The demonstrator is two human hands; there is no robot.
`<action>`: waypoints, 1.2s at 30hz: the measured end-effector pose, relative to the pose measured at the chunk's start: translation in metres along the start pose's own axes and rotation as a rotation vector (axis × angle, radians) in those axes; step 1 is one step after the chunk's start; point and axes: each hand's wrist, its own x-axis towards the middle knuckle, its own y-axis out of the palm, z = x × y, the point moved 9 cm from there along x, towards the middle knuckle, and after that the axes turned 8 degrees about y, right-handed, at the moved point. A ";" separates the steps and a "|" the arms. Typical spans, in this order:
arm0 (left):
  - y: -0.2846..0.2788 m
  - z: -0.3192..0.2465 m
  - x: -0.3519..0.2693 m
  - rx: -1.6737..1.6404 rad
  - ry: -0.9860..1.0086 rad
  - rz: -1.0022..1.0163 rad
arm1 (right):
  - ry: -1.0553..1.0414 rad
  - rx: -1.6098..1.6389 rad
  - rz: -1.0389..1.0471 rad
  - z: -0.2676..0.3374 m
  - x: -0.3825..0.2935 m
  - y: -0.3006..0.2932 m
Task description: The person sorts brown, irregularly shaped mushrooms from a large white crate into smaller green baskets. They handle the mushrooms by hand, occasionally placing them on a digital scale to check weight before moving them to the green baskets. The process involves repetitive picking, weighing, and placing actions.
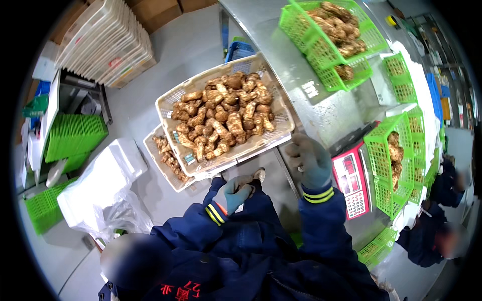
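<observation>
My left hand [235, 193], in a grey-green work glove, is held in front of my body with its fingers curled; whether it holds anything is hidden. My right hand [312, 160], gloved alike, hovers at the steel table's edge, left of the red electronic scale [352, 184]. Its fingers are bent, with a small pale spot at their tips that I cannot identify. Before me, a cream plastic crate [280, 129] holds a heap of matsutake-like mushrooms [226, 109]. On the scale's platform side stands a green basket [389, 199] with several mushrooms [394, 158].
Green baskets [320, 52] with mushrooms stand farther along the steel table [260, 22]. Under the cream crate's left side is another crate [150, 145]. Stacked crates [109, 45], green baskets [75, 135] and a plastic-wrapped white box [109, 165] lie left. People are at right and lower left.
</observation>
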 end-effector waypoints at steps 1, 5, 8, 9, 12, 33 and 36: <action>-0.013 0.005 -0.008 -0.083 -0.018 -0.047 | -0.048 -0.116 0.028 -0.009 0.006 0.015; -0.087 0.005 -0.017 -0.085 0.109 -0.154 | 0.262 -0.262 0.011 -0.071 0.018 0.062; -0.127 -0.015 -0.023 -0.048 0.022 -0.305 | 0.402 -0.301 -0.029 -0.101 0.026 0.074; -0.138 -0.014 -0.025 -0.073 0.015 -0.323 | 0.410 -0.325 -0.006 -0.110 0.030 0.079; -0.159 -0.002 -0.026 -0.168 -0.033 -0.371 | 0.427 -0.412 0.034 -0.123 0.047 0.090; -0.131 0.042 0.036 -0.404 -0.075 -0.514 | -0.329 -1.749 0.002 -0.153 0.267 0.204; -0.134 0.031 0.049 -0.397 -0.048 -0.475 | -0.475 -1.569 0.046 -0.144 0.263 0.191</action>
